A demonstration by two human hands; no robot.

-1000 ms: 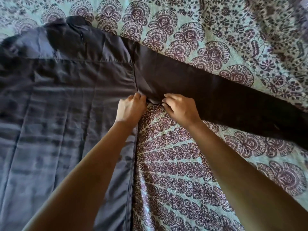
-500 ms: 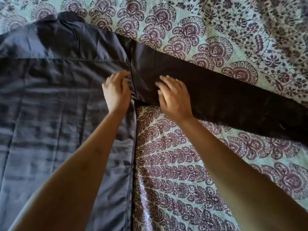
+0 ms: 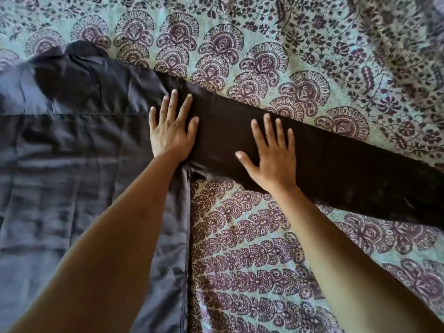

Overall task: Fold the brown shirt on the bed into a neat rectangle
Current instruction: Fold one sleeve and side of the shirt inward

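Brown shirt (image 3: 72, 164) — both palms flat.

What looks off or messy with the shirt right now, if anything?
Nothing is damaged. The brown shirt lies spread on the bedspread, its sleeve still stretched out unfolded. Left hand and right hand press flat on it. The collar end looks rumpled.

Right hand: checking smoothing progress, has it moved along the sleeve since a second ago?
Yes. The right hand slid outward along the sleeve, away from the armpit corner.
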